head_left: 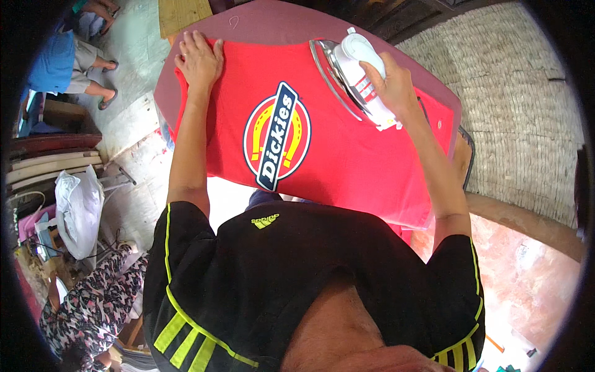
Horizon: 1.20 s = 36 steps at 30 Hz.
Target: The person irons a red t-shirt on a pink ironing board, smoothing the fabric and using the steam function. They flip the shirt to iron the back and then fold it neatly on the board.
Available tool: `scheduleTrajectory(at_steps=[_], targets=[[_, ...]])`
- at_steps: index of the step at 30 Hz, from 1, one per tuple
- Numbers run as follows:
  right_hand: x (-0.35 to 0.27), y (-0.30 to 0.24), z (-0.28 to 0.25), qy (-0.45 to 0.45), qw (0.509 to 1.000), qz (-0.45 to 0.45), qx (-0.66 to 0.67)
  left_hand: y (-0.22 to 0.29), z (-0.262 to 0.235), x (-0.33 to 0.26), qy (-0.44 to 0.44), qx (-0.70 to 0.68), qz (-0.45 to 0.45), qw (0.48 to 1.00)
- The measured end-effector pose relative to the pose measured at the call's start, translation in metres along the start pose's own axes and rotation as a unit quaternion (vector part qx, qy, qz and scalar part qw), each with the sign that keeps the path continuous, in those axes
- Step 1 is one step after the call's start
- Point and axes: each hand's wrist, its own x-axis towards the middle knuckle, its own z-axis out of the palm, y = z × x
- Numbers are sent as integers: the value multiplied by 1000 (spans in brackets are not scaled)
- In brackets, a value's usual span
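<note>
A black shirt point(266, 273) with yellow-green stripes and piping fills the foreground as its wearer works at a dusky-pink surface point(279, 23) in a cluttered room. Pale floor point(133, 49) spreads off to the wearer's left; a coarse woven panel point(502, 93) takes up the far right, near where I look on. One red cloth point(338, 161) covers most of the surface, bearing one round emblem point(277, 136) crossed by a slanting dark band. One white iron point(354, 71) with a silvery plate is at the cloth's far edge, right of the emblem. Its long axis slants from far left to near right; I cannot tell which end is the nose. The right hand point(392, 87) has its fingers curled closed around the iron's handle. The left hand point(199, 61) presses palm down on the cloth's far left corner, fingers extended and slightly parted, gripping nothing. Two other people are visible at left, one in a blue top point(52, 65), one in patterned clothing point(93, 310), with limbs of a third at the top. One white plastic bag point(79, 211) stands between the two.
</note>
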Motion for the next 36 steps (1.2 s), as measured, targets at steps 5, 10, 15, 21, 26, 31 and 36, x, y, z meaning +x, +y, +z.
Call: scheduleTrajectory(at_steps=[5,10,15,21,26,31,36], targets=[[64,8,17,-29,990,-128,-49,-9,-30,17,-45,-9,-69,997],[117,0,41,-125,946,-277,-108,-41,-37,26,-135,-157,-73,975],[135,-73,64,-168,931,-314,-84,-40,-29,21,-57,-303,-133,942],[148,-140,93,-198,958,-208,0,-49,-22,18,21,-259,-68,963],[164,-158,106,-197,965,-176,1,-66,-46,3,-127,-111,-124,978],[171,-182,118,-204,967,-147,-34,-58,-50,-14,-39,-139,-145,979],[165,-168,132,-162,958,-233,-37,-61,-62,-19,-27,-181,-160,970]])
